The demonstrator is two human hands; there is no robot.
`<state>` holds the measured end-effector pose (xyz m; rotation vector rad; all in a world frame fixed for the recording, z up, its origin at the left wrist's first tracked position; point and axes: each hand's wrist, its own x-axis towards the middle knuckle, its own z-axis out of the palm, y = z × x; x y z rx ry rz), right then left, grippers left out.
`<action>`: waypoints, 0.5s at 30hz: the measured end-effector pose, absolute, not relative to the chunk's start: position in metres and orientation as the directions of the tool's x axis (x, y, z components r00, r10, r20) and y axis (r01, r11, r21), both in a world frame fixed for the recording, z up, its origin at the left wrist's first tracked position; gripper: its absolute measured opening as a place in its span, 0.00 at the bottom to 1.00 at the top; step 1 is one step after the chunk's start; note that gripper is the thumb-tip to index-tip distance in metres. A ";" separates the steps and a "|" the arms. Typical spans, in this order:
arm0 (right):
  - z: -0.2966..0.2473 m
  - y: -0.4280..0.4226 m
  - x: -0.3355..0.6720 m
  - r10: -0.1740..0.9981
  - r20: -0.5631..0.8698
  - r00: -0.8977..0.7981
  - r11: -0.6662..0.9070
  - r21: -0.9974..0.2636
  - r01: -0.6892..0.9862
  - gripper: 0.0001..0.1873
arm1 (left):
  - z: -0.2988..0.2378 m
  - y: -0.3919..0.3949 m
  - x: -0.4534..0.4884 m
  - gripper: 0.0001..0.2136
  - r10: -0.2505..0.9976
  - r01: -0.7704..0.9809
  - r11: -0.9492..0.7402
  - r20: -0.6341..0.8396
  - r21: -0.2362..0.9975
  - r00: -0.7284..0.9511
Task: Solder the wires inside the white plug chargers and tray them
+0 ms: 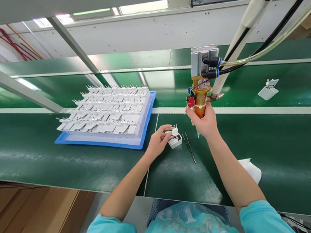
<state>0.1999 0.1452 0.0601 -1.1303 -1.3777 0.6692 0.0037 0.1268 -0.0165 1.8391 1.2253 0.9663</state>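
Observation:
My left hand (160, 141) is closed on a small white charger, thumb and fingers at its plug piece (174, 130) with metal pins pointing up. The plug piece stands at the open white charger case (175, 142), in which some dark parts show. My right hand (206, 121) is wrapped round the brass-coloured body of a glue dispensing gun (200, 94), which has a red switch (190, 102) on its side and a grey air cylinder (203, 59) on top. The gun's tip points down just right of the charger. Metal tweezers (189, 148) lie on the green bench between my hands.
Left of my hands, a blue tray (141, 144) carries rows of white charger parts (113, 109). Another open charger (268, 90) sits on the green belt at the right. White tissue (251, 170) lies by my right forearm. Hoses (274, 45) and a white pole (246, 19) reach the gun.

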 end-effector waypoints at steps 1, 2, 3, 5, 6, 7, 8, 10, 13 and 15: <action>0.060 0.145 0.200 0.902 0.408 0.140 0.371 -0.899 0.231 0.15 | -0.017 0.125 0.002 0.15 0.943 0.430 -0.309 0.216 0.848 0.252; 0.059 0.144 0.200 0.904 0.406 0.134 0.373 -0.901 0.220 0.14 | -0.018 0.123 0.001 0.14 0.938 0.464 -0.335 0.243 0.820 0.247; 0.059 0.143 0.199 0.907 0.402 0.124 0.373 -0.905 0.207 0.14 | -0.018 0.120 0.000 0.15 0.928 0.504 -0.367 0.267 0.782 0.261; 0.058 0.141 0.198 0.914 0.396 0.092 0.377 -0.910 0.172 0.13 | -0.021 0.116 0.001 0.14 0.902 0.585 -0.428 0.284 0.689 0.325; 0.059 0.139 0.197 0.916 0.395 0.072 0.381 -0.911 0.154 0.12 | -0.023 0.114 0.003 0.15 0.894 0.622 -0.445 0.273 0.645 0.356; 0.060 0.137 0.195 0.916 0.396 0.058 0.385 -0.912 0.141 0.12 | -0.025 0.113 0.005 0.16 0.889 0.655 -0.453 0.258 0.605 0.377; 0.061 0.135 0.193 0.917 0.396 0.046 0.387 -0.912 0.136 0.12 | -0.027 0.113 0.008 0.17 0.889 0.682 -0.454 0.242 0.573 0.389; 0.066 0.129 0.187 0.918 0.394 0.045 0.384 -0.912 0.145 0.13 | -0.032 0.112 0.013 0.17 0.893 0.712 -0.445 0.215 0.543 0.395; 0.074 0.120 0.178 0.925 0.377 0.049 0.363 -0.914 0.180 0.15 | -0.034 0.107 0.019 0.14 0.894 0.708 -0.440 0.198 0.553 0.401; 0.079 0.114 0.173 0.937 0.347 0.031 0.336 -0.924 0.186 0.17 | -0.031 0.102 0.019 0.13 0.889 0.694 -0.447 0.195 0.565 0.414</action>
